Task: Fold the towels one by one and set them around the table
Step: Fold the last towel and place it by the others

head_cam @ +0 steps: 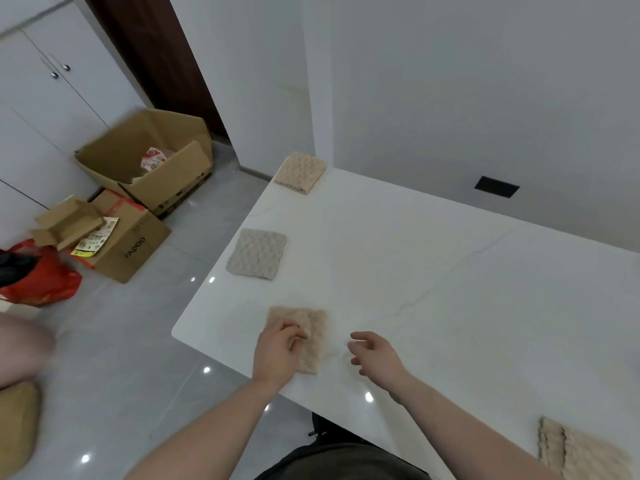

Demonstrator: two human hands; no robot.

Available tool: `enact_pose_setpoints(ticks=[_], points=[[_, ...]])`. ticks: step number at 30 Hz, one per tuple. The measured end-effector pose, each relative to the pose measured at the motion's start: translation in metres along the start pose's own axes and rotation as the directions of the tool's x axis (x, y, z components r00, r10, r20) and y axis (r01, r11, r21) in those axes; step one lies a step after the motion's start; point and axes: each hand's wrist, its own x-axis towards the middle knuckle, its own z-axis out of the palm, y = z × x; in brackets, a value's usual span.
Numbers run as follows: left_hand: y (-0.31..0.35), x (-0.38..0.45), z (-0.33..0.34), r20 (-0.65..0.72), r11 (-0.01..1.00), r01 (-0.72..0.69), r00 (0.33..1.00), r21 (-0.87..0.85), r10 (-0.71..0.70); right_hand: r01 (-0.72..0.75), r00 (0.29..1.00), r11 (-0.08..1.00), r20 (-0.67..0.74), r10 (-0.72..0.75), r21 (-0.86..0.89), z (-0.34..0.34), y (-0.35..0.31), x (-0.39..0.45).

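Note:
Three folded towels lie along the left edge of the white marble table (450, 289). A pale beige one (300, 172) is at the far corner, a grey one (257, 253) at the middle, and a tan one (317, 327) at the near corner. My left hand (277, 351) rests on the tan towel, with thumb and fingers curled and pinching its cloth. My right hand (375, 355) hovers just right of that towel, fingers loosely curled and holding nothing. Another beige towel (581, 452) lies at the table's near right edge, partly cut off.
On the grey tiled floor to the left stand an open cardboard box (149, 161), smaller boxes (131, 244) and a red bag (45, 278). White cabinets (41, 98) line the far left. A white wall with a black outlet (497, 186) runs behind the table.

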Motion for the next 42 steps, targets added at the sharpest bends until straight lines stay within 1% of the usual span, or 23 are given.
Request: enact_pose_setpoints(ticks=[1, 3, 8, 11, 13, 15, 16, 18, 20, 22, 24, 27, 29, 32, 34, 35, 36, 37, 38, 39, 40, 41, 42], points=[[0.002, -0.004, 0.001, 0.022, 0.999, -0.023, 0.999, -0.027, 0.024, -0.046, 0.999, 0.996, 0.021, 0.045, 0.079, 0.004, -0.004, 0.003], [0.009, -0.01, 0.001, 0.084, 0.996, -0.017, 0.996, -0.088, 0.025, -0.106, 0.993, 0.978, 0.066, 0.095, 0.179, 0.012, -0.011, 0.01], [0.033, -0.011, -0.008, 0.209, 0.975, -0.026, 0.975, -0.221, 0.073, -0.225, 0.968, 0.924, 0.18, 0.175, 0.309, 0.032, -0.023, 0.028], [0.049, -0.013, -0.015, 0.346, 0.965, 0.06, 0.938, -0.255, 0.034, -0.243, 0.967, 0.896, 0.161, 0.196, 0.371, 0.038, -0.023, 0.034], [0.054, -0.017, -0.021, 0.384, 0.933, 0.136, 0.923, -0.334, 0.003, -0.233, 0.972, 0.885, 0.104, 0.209, 0.403, 0.036, -0.02, 0.038], [0.049, -0.019, -0.026, 0.355, 0.919, 0.181, 0.934, -0.35, -0.048, -0.231, 0.97, 0.861, 0.035, 0.242, 0.453, 0.032, -0.016, 0.043], [0.043, -0.02, -0.028, 0.322, 0.927, 0.192, 0.943, -0.322, -0.083, -0.239, 0.964, 0.836, 0.017, 0.265, 0.494, 0.03, -0.014, 0.044], [0.029, -0.021, -0.031, 0.259, 0.944, 0.2, 0.957, -0.264, -0.13, -0.275, 0.947, 0.783, 0.018, 0.32, 0.558, 0.024, -0.01, 0.046], [0.021, -0.021, -0.032, 0.226, 0.954, 0.199, 0.963, -0.225, -0.148, -0.31, 0.933, 0.757, 0.029, 0.36, 0.575, 0.019, -0.007, 0.044], [0.019, -0.021, -0.033, 0.217, 0.964, 0.184, 0.966, -0.192, -0.141, -0.3, 0.935, 0.76, 0.02, 0.354, 0.576, 0.016, -0.005, 0.041], [0.017, -0.021, -0.034, 0.223, 0.969, 0.175, 0.966, -0.176, -0.134, -0.249, 0.95, 0.784, -0.013, 0.311, 0.568, 0.016, -0.002, 0.04], [0.009, -0.018, -0.035, 0.231, 0.964, 0.214, 0.957, -0.158, -0.174, -0.135, 0.98, 0.869, -0.065, 0.188, 0.475, 0.024, -0.001, 0.042], [0.001, -0.016, -0.036, 0.204, 0.945, 0.278, 0.949, -0.17, -0.242, -0.089, 0.991, 0.912, -0.059, 0.122, 0.401, 0.037, -0.008, 0.041], [-0.013, -0.01, -0.042, 0.173, 0.895, 0.386, 0.919, -0.223, -0.354, -0.014, 1.0, 0.956, 0.022, 0.008, 0.293, 0.067, -0.028, 0.035], [-0.027, -0.002, -0.047, 0.214, 0.877, 0.433, 0.895, -0.21, -0.391, 0.019, 0.992, 0.973, 0.116, -0.046, 0.229, 0.088, -0.039, 0.034], [-0.035, 0.003, -0.049, 0.247, 0.87, 0.454, 0.881, -0.194, -0.404, 0.026, 0.988, 0.98, 0.144, -0.055, 0.199, 0.097, -0.043, 0.036], [-0.043, 0.008, -0.051, 0.279, 0.864, 0.467, 0.869, -0.189, -0.409, 0.044, 0.988, 0.986, 0.141, -0.068, 0.163, 0.105, -0.045, 0.039], [-0.051, 0.013, -0.053, 0.311, 0.861, 0.472, 0.86, -0.187, -0.404, 0.087, 0.991, 0.992, 0.089, -0.095, 0.092, 0.111, -0.044, 0.043], [-0.057, 0.018, -0.053, 0.345, 0.866, 0.463, 0.857, -0.188, -0.384, 0.146, 0.989, 0.989, 0.006, -0.146, -0.022, 0.114, -0.041, 0.047], [-0.062, 0.024, -0.052, 0.382, 0.875, 0.447, 0.853, -0.185, -0.355, 0.187, 0.977, 0.966, -0.065, -0.201, -0.176, 0.114, -0.037, 0.049], [-0.067, 0.029, -0.052, 0.423, 0.883, 0.432, 0.846, -0.182, -0.326, 0.207, 0.962, 0.923, -0.104, -0.252, -0.326, 0.114, -0.031, 0.052], [-0.071, 0.034, -0.051, 0.454, 0.893, 0.415, 0.839, -0.176, -0.3, 0.211, 0.953, 0.874, -0.105, -0.283, -0.439, 0.115, -0.024, 0.053], [-0.074, 0.04, -0.051, 0.473, 0.907, 0.389, 0.837, -0.161, -0.275, 0.203, 0.954, 0.836, -0.09, -0.286, -0.51, 0.117, -0.017, 0.053]])
